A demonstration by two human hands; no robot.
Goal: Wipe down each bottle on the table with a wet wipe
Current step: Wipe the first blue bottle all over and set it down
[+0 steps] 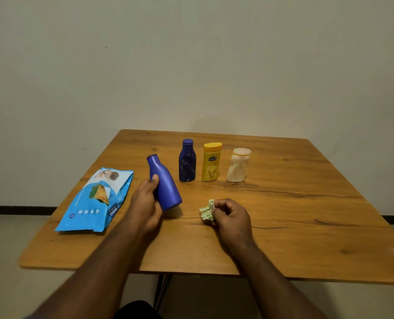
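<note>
my left hand point(145, 203) grips a tilted blue bottle point(165, 184) over the table point(283, 226). my right hand point(231, 217) pinches a crumpled wet wipe point(206, 211).

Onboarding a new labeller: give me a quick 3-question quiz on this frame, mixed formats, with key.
1. True or false: the left hand grips a tilted blue bottle.
2. How many bottles stand upright on the table?
3. The right hand holds: A) a crumpled wet wipe B) the yellow bottle C) the wipes pack

Key: 1 true; 2 three; 3 A
</note>
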